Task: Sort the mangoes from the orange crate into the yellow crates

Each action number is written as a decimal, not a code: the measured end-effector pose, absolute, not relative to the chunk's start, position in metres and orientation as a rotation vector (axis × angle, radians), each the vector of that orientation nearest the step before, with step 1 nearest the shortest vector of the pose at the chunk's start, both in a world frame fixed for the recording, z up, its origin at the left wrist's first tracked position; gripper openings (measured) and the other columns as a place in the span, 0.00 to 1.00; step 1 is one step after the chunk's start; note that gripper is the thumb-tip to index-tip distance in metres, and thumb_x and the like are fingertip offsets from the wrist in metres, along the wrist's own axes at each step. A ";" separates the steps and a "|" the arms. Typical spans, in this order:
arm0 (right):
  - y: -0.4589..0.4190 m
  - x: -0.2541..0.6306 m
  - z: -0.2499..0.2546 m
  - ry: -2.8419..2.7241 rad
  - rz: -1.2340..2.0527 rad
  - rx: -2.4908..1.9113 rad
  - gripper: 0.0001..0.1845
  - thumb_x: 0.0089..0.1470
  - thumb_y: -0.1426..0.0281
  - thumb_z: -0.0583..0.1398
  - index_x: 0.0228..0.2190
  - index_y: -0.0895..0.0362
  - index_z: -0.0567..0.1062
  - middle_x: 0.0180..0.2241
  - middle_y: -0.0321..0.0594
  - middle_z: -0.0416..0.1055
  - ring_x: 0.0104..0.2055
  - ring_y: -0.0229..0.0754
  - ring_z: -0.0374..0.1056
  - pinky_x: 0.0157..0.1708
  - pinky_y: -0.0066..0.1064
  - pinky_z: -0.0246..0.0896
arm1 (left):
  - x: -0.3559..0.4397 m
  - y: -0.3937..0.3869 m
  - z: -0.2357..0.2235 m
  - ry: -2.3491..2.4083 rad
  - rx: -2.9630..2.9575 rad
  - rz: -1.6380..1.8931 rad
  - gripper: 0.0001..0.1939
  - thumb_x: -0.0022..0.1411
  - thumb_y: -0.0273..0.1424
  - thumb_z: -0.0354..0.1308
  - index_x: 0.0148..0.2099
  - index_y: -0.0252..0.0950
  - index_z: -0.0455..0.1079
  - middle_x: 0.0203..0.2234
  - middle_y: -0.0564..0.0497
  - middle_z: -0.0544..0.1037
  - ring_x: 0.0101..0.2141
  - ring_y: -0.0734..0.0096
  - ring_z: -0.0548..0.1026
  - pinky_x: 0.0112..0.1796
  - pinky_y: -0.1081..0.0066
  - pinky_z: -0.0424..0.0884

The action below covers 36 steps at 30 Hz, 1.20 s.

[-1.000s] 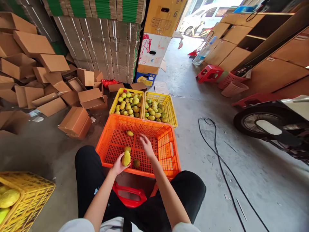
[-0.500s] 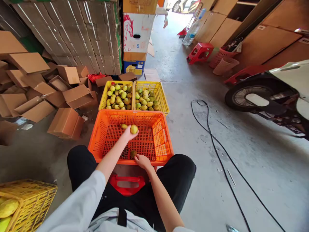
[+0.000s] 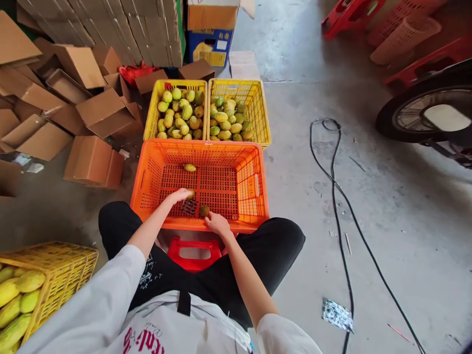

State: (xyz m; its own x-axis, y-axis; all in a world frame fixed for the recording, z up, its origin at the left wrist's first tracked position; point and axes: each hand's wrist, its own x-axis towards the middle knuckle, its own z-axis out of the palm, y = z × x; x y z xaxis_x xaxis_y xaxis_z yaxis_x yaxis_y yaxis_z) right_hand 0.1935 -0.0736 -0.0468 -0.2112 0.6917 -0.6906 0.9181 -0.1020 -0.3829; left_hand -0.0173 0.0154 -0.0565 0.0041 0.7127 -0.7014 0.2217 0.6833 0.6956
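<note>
A large orange plastic crate (image 3: 254, 184) stands between my knees with a few oval yellow-green fruits on its slotted floor. My left hand (image 3: 180, 194) is inside it, fingers closed round a small greenish fruit (image 3: 191, 193) that they partly hide. At the crate's near side, my right hand (image 3: 218, 222) has its fingertips on a dark brownish-green fruit (image 3: 204, 211). Another yellow fruit (image 3: 189, 167) lies apart near the far wall, touched by neither hand.
Beyond stand two yellow crates of fruit, the left yellow crate (image 3: 149, 120) and the right yellow crate (image 3: 263, 115). Another yellow crate (image 3: 70, 265) holds larger fruit at lower left. Cardboard boxes (image 3: 92, 160) are heaped left. A black cable (image 3: 334, 182) and motorcycle wheel (image 3: 424, 113) are right.
The view has tilted downward. My left hand drew back toward me from the crate's far part; the yellow fruit it held is gone from it. My right hand stays by the dark fruit.
</note>
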 end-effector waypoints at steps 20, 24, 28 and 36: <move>-0.029 0.189 -0.194 1.443 -1.542 1.495 0.45 0.55 0.67 0.62 0.68 0.49 0.48 0.71 0.58 0.33 0.62 0.64 0.61 0.52 0.50 0.65 | -0.024 -0.013 -0.179 1.768 1.103 -0.311 0.44 0.61 0.34 0.59 0.72 0.31 0.43 0.68 0.26 0.50 0.62 0.37 0.62 0.54 0.53 0.67; -0.032 0.188 -0.213 1.471 -1.573 1.506 0.47 0.53 0.71 0.64 0.68 0.48 0.50 0.72 0.57 0.29 0.62 0.66 0.60 0.51 0.49 0.66 | -0.014 -0.005 -0.194 1.831 1.132 -0.278 0.45 0.61 0.34 0.61 0.73 0.33 0.42 0.68 0.27 0.50 0.62 0.37 0.63 0.52 0.54 0.69; -0.034 0.182 -0.227 1.462 -1.603 1.532 0.44 0.55 0.71 0.62 0.68 0.48 0.51 0.71 0.57 0.32 0.65 0.67 0.56 0.48 0.46 0.68 | -0.006 0.003 -0.203 1.858 1.165 -0.242 0.44 0.61 0.33 0.61 0.73 0.37 0.42 0.68 0.31 0.50 0.62 0.40 0.62 0.52 0.55 0.70; -0.037 0.163 -0.241 1.403 -1.527 1.619 0.36 0.57 0.71 0.60 0.64 0.50 0.56 0.70 0.57 0.35 0.69 0.69 0.41 0.53 0.52 0.62 | 0.003 0.025 -0.217 1.836 1.274 -0.405 0.38 0.63 0.31 0.60 0.71 0.37 0.48 0.64 0.32 0.57 0.62 0.40 0.61 0.54 0.53 0.67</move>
State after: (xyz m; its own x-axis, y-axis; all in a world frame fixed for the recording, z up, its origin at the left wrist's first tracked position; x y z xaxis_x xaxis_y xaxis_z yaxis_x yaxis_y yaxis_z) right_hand 0.1635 -0.0373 -0.2406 -0.1635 0.3305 -0.9295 0.8982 -0.3400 -0.2788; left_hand 0.0027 0.0250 -0.2171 -0.1273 0.6095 -0.7825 0.8820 0.4304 0.1918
